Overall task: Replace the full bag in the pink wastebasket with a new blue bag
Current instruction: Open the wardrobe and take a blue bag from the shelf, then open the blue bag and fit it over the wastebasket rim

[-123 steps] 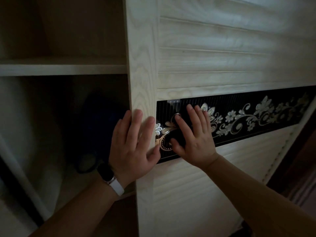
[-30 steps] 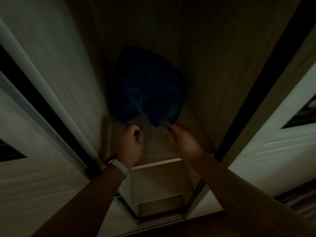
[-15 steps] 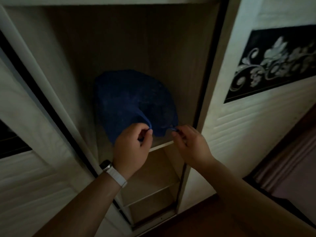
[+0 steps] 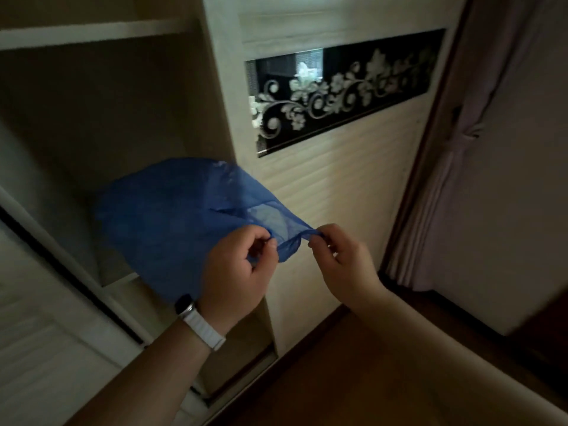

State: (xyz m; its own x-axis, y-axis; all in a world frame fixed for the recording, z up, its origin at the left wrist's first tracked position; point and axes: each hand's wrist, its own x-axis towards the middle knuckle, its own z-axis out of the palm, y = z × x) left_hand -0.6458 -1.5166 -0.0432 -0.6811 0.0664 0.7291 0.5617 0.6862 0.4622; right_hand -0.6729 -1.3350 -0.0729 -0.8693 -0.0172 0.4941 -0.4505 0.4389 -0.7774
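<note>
A thin blue plastic bag (image 4: pixel 166 222) hangs in the air in front of an open wardrobe compartment. My left hand (image 4: pixel 236 265), with a white watch strap on its wrist, pinches one edge of the bag's near end. My right hand (image 4: pixel 341 259) pinches the other edge a short way to the right, and the film is stretched between them. The rest of the bag billows back to the left toward the shelf. The pink wastebasket is not in view.
The wardrobe's open compartment (image 4: pixel 101 118) has a shelf board (image 4: pixel 123 279) below the bag. A pale sliding door with a black floral panel (image 4: pixel 344 90) stands right of it. A dark wooden floor (image 4: pixel 353 379) lies below, and a pinkish curtain (image 4: pixel 455 167) hangs at the right.
Both hands have drawn the blue bag off the shelf and out of the wardrobe, toward me and to the right. The view has swung right.
</note>
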